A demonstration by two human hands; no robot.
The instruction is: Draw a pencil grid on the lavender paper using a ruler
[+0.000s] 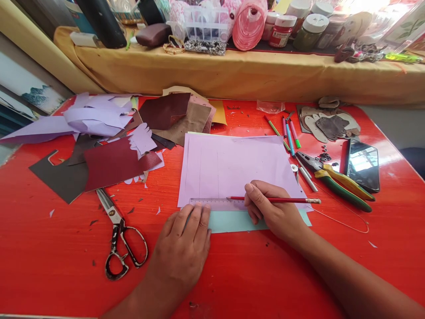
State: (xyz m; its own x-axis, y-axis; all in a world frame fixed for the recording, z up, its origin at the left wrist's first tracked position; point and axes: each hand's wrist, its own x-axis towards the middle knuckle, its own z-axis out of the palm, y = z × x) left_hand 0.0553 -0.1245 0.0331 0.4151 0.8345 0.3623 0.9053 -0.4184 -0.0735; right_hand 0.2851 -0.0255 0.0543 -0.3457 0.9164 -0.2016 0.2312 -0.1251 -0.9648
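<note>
A lilac sheet [245, 166] with two thin vertical lines lies on the red table, over a pale blue sheet [229, 222]. Along its lower edge rests a clear ruler [221, 201]. My left hand [186, 239] lies with its fingertips on the ruler's left part, its fingers flat and a little apart. In my right hand [274, 208] is a red pencil [292, 200], pinched between thumb and fingers and lying nearly level, its tip pointing left at the ruler's top edge.
Scissors [116, 226] lie left of my left hand, below leather scraps [116, 161] and lilac paper offcuts [96, 115]. Pliers [335, 179], a phone [363, 166], and felt pens [290, 133] are at the right. Jars [282, 31] line the cloth-covered ledge [212, 75] behind.
</note>
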